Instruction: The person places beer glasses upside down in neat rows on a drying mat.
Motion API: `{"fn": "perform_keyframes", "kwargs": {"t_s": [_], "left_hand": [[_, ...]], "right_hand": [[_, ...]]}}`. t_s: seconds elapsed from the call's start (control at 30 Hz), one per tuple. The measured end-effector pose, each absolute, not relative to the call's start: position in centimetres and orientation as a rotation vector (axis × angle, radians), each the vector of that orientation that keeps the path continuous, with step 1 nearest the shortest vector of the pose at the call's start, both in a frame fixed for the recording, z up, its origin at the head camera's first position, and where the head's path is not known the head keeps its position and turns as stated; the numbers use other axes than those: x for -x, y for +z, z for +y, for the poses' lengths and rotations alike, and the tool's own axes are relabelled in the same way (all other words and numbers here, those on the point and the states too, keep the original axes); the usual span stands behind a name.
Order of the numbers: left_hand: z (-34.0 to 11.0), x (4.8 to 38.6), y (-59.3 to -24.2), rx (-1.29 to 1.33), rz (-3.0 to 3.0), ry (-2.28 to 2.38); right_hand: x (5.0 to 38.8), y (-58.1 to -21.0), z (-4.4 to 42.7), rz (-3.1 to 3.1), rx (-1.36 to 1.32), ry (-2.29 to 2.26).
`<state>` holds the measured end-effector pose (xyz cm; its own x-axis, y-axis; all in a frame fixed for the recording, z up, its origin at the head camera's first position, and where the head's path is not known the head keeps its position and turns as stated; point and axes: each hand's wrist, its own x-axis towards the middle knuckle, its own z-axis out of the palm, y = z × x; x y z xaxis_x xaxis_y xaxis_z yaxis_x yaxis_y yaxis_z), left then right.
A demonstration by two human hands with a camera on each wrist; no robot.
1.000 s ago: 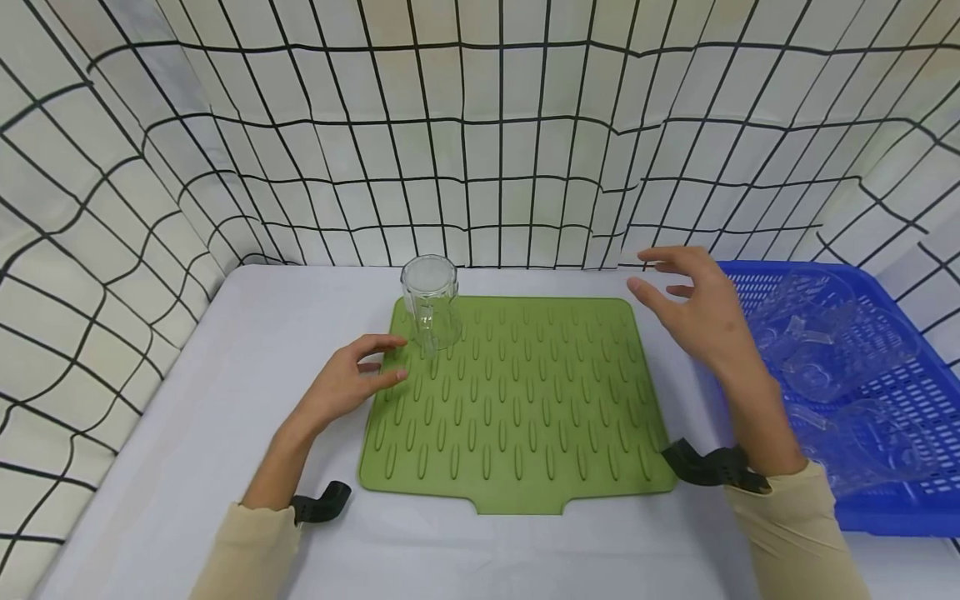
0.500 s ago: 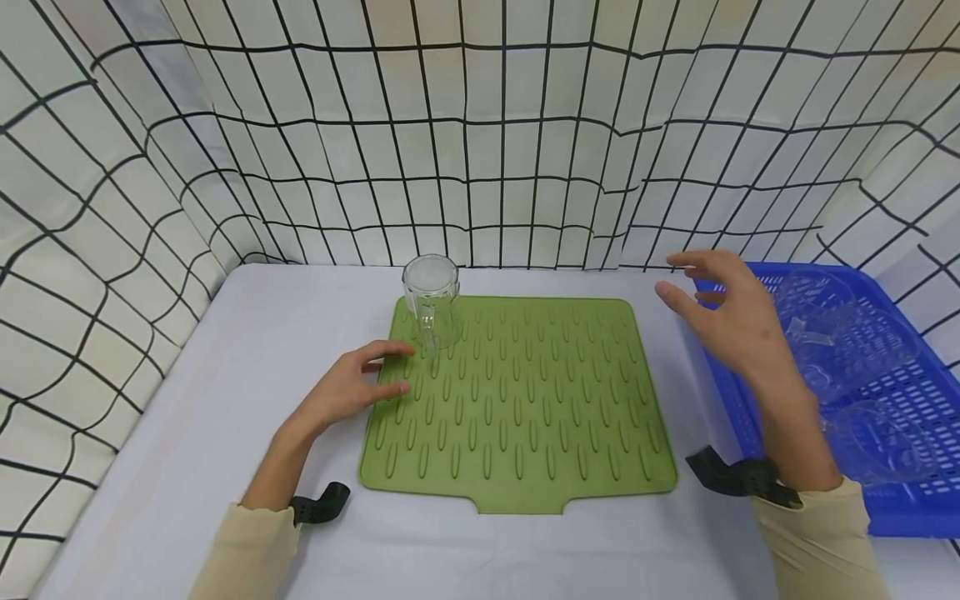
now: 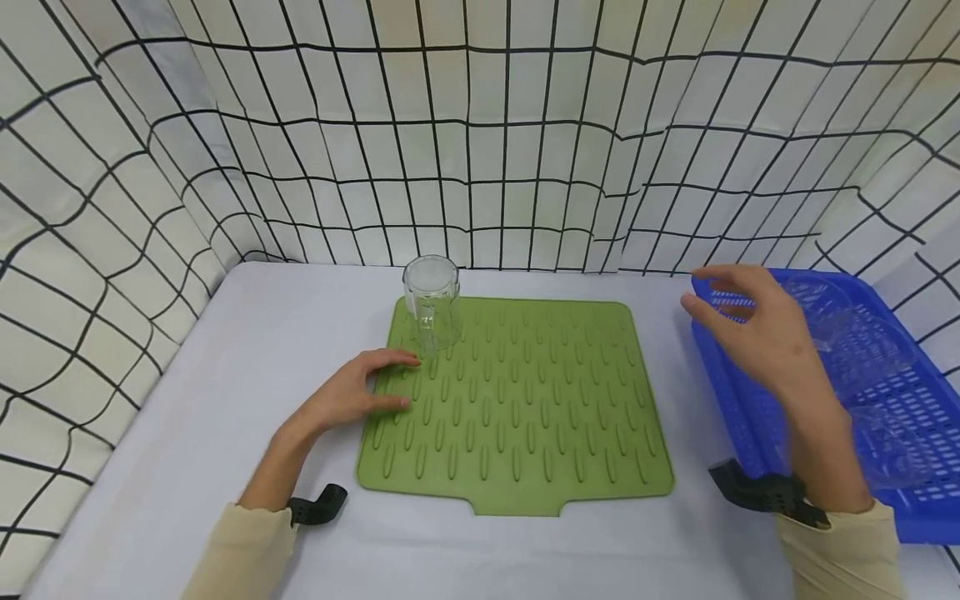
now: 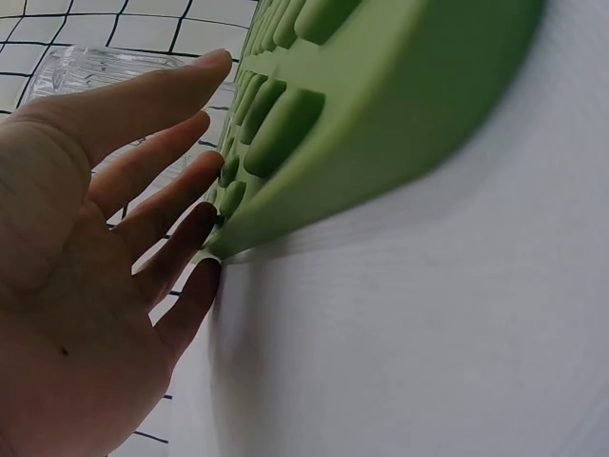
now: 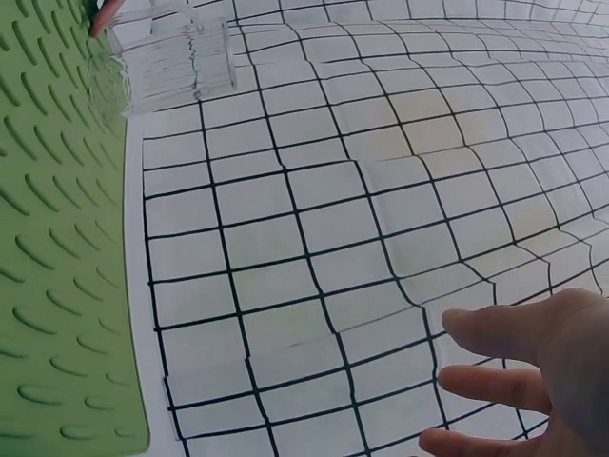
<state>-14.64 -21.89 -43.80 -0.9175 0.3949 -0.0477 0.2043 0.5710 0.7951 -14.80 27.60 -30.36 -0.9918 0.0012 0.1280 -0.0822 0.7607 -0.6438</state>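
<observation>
A clear glass mug stands upside down on the back left corner of a green ridged mat. The left hand is at the mat's left edge, just in front of the mug, with fingers apart and nothing held; the left wrist view shows its spread fingers beside the mat's edge. Over the near left side of a blue basket hovers the right hand, empty, fingers spread. In the right wrist view its fingers hold nothing.
Several clear glasses lie in the blue basket on the right, partly behind the right forearm. A black wire-grid pattern covers the white walls at the back and left. White cloth covers the table.
The right hand has moved right, from beside the basket to over its edge. The left hand has shifted slightly toward the front, away from the mug, which stays put.
</observation>
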Motion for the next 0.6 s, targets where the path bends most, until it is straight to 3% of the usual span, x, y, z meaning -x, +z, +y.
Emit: {"fn": "perform_keyframes", "kwargs": {"t_s": [0.6], "left_hand": [[-22.0, 14.5, -44.2, -0.543, 2.569, 1.257]], "right_hand": [[13.1, -30.8, 30.7, -2.9, 0.042, 0.938]]}}
